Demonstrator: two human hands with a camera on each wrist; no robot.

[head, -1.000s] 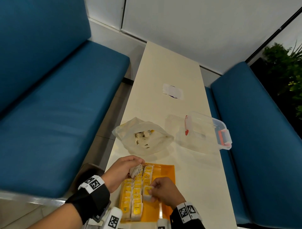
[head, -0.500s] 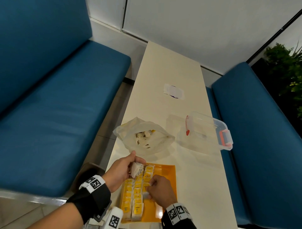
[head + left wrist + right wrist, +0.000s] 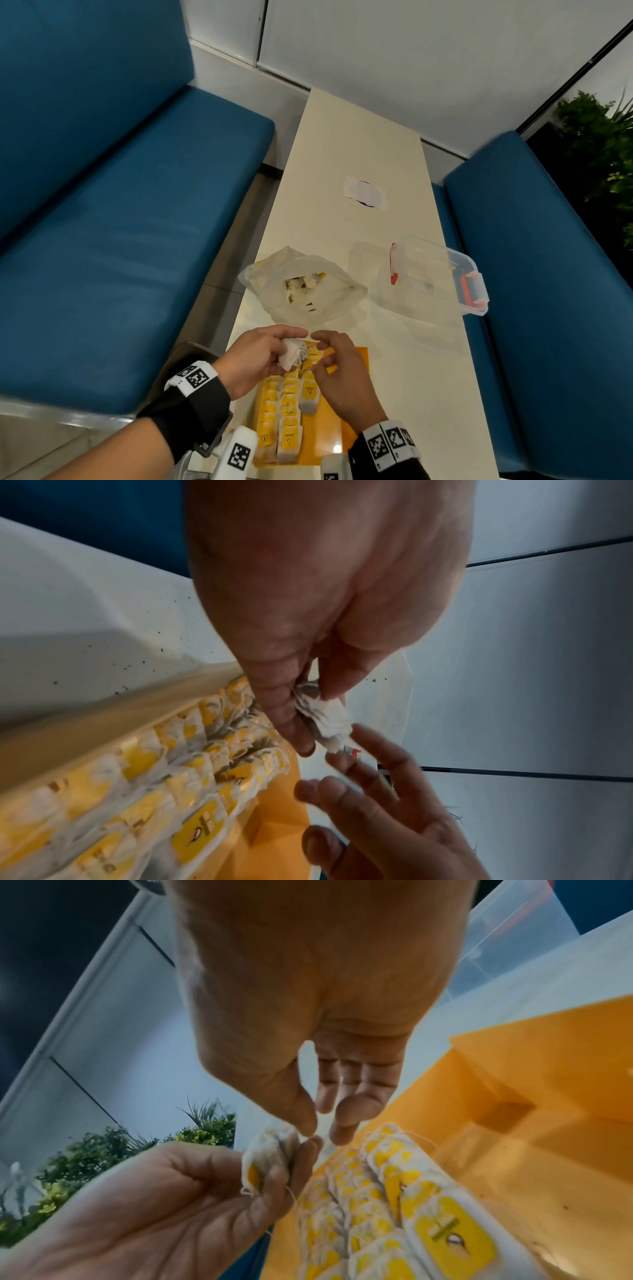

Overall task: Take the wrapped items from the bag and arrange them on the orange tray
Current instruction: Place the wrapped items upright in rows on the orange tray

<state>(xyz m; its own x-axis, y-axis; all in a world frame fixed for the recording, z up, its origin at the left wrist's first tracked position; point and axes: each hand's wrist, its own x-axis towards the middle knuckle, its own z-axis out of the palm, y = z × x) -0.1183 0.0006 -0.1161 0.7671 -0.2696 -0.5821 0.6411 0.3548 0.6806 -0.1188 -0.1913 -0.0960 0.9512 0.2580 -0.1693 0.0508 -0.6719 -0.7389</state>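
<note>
My left hand (image 3: 286, 344) grips a small bunch of white wrapped items (image 3: 292, 353) with yellow tags above the far left corner of the orange tray (image 3: 329, 440). In the left wrist view the bunch (image 3: 325, 718) sticks out between thumb and fingers. My right hand (image 3: 325, 346) hovers just right of it, fingers loose, their tips at the bunch (image 3: 267, 1153) and nothing held. Rows of wrapped items (image 3: 287, 411) fill the tray's left part. The clear bag (image 3: 329, 301) lies open beyond the tray with more items inside.
A clear plastic box with red latches (image 3: 435, 274) stands right of the bag. A white paper (image 3: 364, 192) lies farther up the narrow table (image 3: 342, 137). Blue benches (image 3: 120, 222) flank both sides. The tray's right part is bare orange (image 3: 514, 1150).
My right hand has let go of the item it set in the third row and moved up and left to the bunch. My left hand has lifted the bunch slightly.
</note>
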